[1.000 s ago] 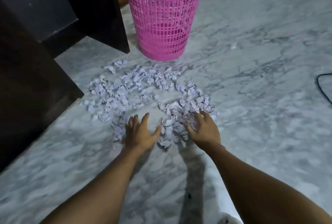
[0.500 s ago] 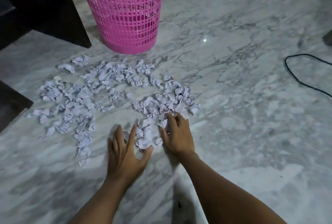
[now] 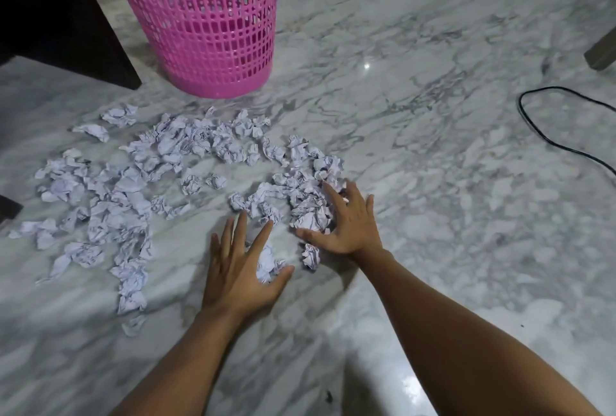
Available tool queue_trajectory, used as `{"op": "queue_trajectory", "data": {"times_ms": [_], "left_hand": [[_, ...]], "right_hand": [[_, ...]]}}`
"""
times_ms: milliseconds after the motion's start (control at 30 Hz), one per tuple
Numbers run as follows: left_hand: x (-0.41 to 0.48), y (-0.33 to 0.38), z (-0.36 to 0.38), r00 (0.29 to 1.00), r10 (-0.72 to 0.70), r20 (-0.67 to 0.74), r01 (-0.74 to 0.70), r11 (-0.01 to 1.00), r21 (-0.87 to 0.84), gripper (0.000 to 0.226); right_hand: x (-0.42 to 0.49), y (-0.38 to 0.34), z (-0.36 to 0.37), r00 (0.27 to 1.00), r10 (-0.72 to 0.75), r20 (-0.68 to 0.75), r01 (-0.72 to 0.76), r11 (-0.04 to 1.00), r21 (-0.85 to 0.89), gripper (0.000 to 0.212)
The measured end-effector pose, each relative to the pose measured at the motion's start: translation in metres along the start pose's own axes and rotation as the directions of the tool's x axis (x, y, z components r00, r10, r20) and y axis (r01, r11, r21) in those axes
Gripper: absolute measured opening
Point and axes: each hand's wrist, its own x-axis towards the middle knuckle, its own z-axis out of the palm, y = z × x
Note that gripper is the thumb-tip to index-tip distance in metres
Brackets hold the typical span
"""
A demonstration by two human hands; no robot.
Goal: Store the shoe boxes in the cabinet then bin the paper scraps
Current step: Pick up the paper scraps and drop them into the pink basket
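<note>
Several crumpled white paper scraps [image 3: 173,162] lie scattered over the grey marble floor [image 3: 433,182], in a loose ring below a pink plastic mesh bin [image 3: 206,15]. My left hand [image 3: 240,269] lies flat with fingers spread, a scrap [image 3: 266,264] tucked between thumb and forefinger. My right hand [image 3: 346,222] rests spread against the right side of a clump of scraps [image 3: 310,212]. One loose scrap [image 3: 310,256] sits between my hands. No shoe box is in view.
A dark wooden cabinet [image 3: 50,8] stands at the upper left beside the bin. A black cable [image 3: 546,128] curves across the floor at the right. A furniture leg [image 3: 601,48] shows at the right edge.
The view has closed in on the scraps. Both hands have spread wider on the floor, and my right hand has slid to the right edge of the near clump.
</note>
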Motion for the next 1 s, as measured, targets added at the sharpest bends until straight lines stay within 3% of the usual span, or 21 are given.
{"op": "queue_trajectory", "data": {"times_ms": [133, 400, 567, 700, 767, 867, 1000], "left_hand": [[0.005, 0.001, 0.004, 1.0, -0.003, -0.029, 0.003, 1.0, -0.01, 0.076], [0.015, -0.012, 0.009, 0.985, -0.031, -0.169, 0.02, 0.998, -0.067, 0.053], [0.023, -0.022, 0.01, 0.976, -0.001, -0.216, -0.017, 0.997, -0.081, 0.037], [0.03, -0.025, 0.009, 0.966, 0.014, -0.257, -0.04, 0.995, -0.096, 0.029], [0.034, -0.03, 0.008, 0.963, 0.027, -0.269, -0.05, 0.996, -0.08, 0.038], [0.041, -0.036, 0.005, 0.967, 0.026, -0.252, -0.047, 0.996, -0.079, 0.05], [0.048, -0.04, -0.003, 0.979, 0.049, -0.195, -0.068, 0.994, -0.091, 0.033]], "right_hand": [[0.002, 0.003, 0.012, 0.983, -0.134, -0.124, 0.142, 0.988, 0.054, 0.094], [-0.008, -0.001, 0.004, 0.966, -0.217, -0.139, 0.248, 0.932, 0.263, 0.094], [-0.025, -0.007, 0.019, 0.933, -0.347, -0.094, 0.355, 0.931, 0.086, 0.117], [-0.018, -0.009, 0.022, 0.911, -0.346, -0.225, 0.358, 0.934, 0.013, 0.114], [-0.009, -0.007, 0.02, 0.906, -0.327, -0.269, 0.338, 0.941, -0.005, 0.115], [0.01, -0.004, 0.013, 0.935, -0.287, -0.208, 0.286, 0.958, -0.034, 0.124], [0.046, 0.003, 0.011, 0.944, -0.326, -0.047, 0.325, 0.945, -0.033, 0.13]]}}
